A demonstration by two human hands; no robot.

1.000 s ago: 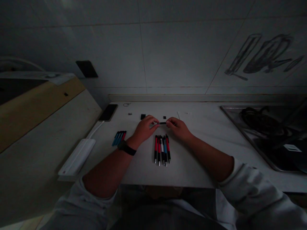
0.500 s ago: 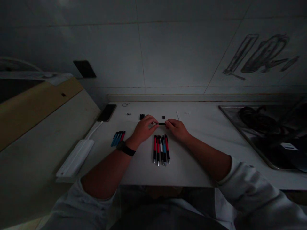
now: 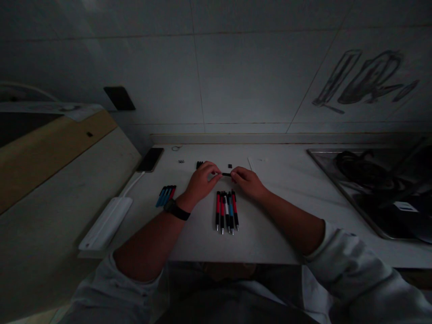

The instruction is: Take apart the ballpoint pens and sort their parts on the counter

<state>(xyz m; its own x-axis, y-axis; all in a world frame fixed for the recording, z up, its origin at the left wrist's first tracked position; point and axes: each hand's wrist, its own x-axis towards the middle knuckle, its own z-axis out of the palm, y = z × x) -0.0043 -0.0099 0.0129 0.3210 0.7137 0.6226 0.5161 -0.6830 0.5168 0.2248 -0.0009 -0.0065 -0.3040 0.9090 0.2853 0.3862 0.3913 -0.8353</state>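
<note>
My left hand [image 3: 201,182] is closed in a pinch at the left end of a short black pen part [image 3: 226,174]. The fingers of my right hand [image 3: 249,181] are closed around its other end, so only the middle of it shows. Just below my hands, several assembled pens [image 3: 227,211] in red, white and blue with black grips lie side by side on the white table, tips toward me. Left of my left wrist rest several blue and red pen barrels [image 3: 166,195]. Small black pen pieces [image 3: 199,165] lie partly behind my left hand.
A tiny dark square [image 3: 230,166], a thin white stick [image 3: 250,163] and small springs [image 3: 181,161] lie beyond my hands. To the left are a phone [image 3: 150,159] and a white power strip [image 3: 107,222]. A metal tray [image 3: 337,189] with dark cables stands at right.
My right hand has shifted very slightly left with the black pen part. Both hands keep their pinch, and the pens on the table stay put.
</note>
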